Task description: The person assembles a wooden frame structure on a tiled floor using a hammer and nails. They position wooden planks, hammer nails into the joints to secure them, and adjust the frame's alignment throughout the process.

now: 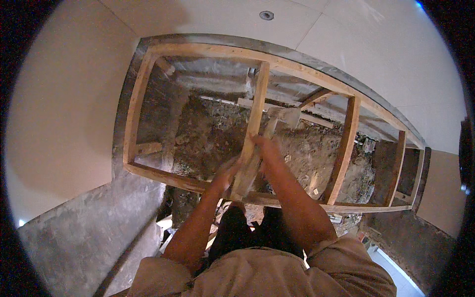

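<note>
Evidently, a pale, blurred wooden board (244, 183) was held between the left hand (226, 173) and the right hand (267, 149) beside a crossbar (259, 96) of the wooden frame (217, 50), its long axis pointed forward and slanted slightly rightward.

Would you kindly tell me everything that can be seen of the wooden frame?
The wooden frame is long and roughly rectangular, of pale brown timber, bowed by the lens. Three crosspieces divide it into four sections. A grey border lines its upper and left sides. The left hand and right hand are at the leftmost crosspiece; blur hides exact contact.
</note>
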